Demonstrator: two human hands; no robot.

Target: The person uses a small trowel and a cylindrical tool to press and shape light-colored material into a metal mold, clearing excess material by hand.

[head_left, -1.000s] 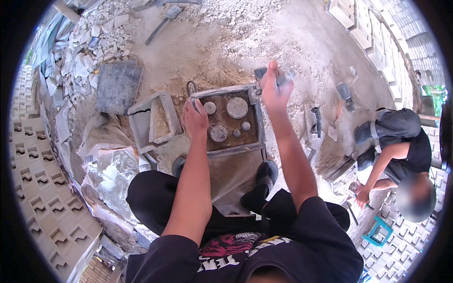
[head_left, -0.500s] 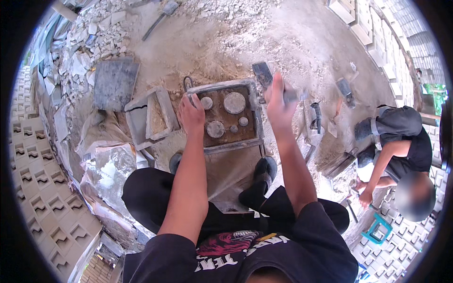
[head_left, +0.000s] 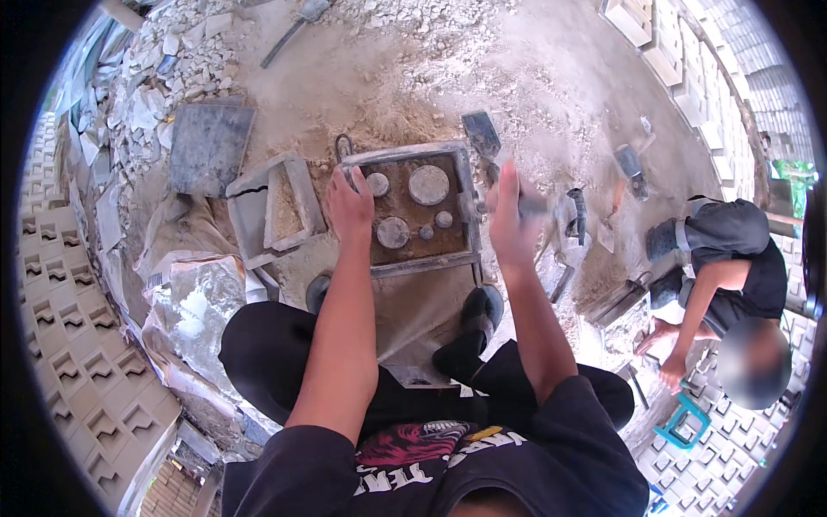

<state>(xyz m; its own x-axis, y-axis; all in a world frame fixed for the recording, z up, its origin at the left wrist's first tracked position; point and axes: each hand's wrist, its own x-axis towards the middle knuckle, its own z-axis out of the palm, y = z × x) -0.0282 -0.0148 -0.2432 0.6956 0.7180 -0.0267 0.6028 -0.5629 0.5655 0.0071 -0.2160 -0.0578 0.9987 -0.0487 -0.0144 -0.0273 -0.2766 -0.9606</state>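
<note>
Sand-filled frame (head_left: 426,265) lies on the ground (head_left: 345,90) at twelve o'clock, left hand (head_left: 351,205) fingers clasping its ten-o'clock rim, apparently steadying it; right hand (head_left: 515,231) fingers, at three, grip a blurred tool (head_left: 536,205).

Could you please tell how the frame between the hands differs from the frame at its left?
The middle frame contains five round grey discs; the left frame shows none. The left hand touches the middle frame; the left frame is untouched. Both are dusty and four-sided.
</note>
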